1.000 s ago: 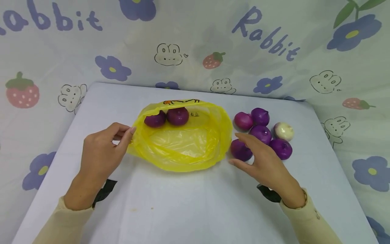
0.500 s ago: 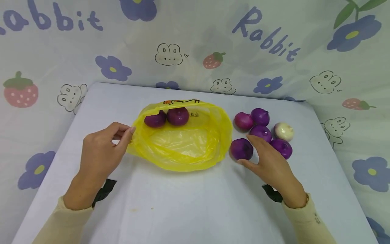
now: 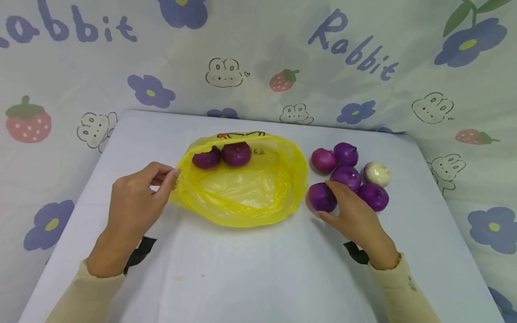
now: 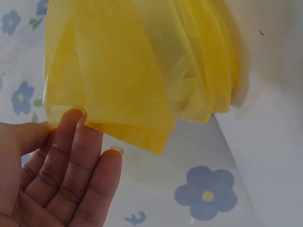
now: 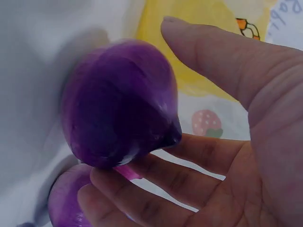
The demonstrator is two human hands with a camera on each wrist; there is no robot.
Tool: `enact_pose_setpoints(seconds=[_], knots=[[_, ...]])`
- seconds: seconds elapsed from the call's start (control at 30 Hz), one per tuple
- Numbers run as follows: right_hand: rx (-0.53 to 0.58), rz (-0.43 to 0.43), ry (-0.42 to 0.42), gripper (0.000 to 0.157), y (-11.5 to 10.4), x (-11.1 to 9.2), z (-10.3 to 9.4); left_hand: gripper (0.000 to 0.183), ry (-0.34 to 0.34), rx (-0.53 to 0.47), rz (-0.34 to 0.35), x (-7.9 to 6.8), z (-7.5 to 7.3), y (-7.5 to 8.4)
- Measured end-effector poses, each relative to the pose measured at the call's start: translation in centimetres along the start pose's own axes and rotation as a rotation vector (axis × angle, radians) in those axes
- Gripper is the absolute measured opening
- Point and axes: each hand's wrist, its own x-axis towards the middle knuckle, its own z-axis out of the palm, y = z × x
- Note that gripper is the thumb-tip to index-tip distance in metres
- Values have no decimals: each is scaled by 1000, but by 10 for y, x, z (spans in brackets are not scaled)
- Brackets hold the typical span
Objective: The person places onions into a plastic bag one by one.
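Note:
My left hand (image 3: 135, 197) pinches the left edge of a yellow plastic bag (image 3: 238, 220) between thumb and fingers. The left wrist view shows the bag's film (image 4: 118, 71) hanging at those fingertips. The bag's mouth gapes upward, and two purple onions (image 3: 236, 154) lie inside along its far wall. To the right of the bag, my right hand (image 3: 357, 215) is spread around the nearest purple onion (image 3: 321, 198). In the right wrist view the fingers (image 5: 151, 189) are at one side of this onion (image 5: 118, 104), while the thumb (image 5: 203, 47) stands apart from it.
Behind the right hand, several more purple onions (image 3: 346, 178) and a whitish peeled onion (image 3: 377, 174) sit grouped on the white table (image 3: 250, 278). A patterned cloth (image 3: 161, 58) hangs beyond the table's far edge.
My right hand has shifted right from the bag's edge to the nearest onion, its thumb and fingers now on either side of it. The left hand keeps holding the bag in place.

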Motion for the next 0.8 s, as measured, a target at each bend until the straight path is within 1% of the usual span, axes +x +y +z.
enact_pose_setpoints(seconds=[0.2, 0.3, 0.6, 0.8], knots=[[-13, 14, 15, 76, 1, 3, 2, 12, -5, 4, -8, 1, -1, 0], [-12, 17, 18, 73, 1, 4, 2, 13, -7, 7, -13, 2, -2, -1], [5, 58, -4, 75, 2, 7, 4, 13, -8, 7, -15, 1, 0, -2], [46, 70, -8, 78, 4, 10, 7, 12, -3, 8, -2, 1, 0, -3]])
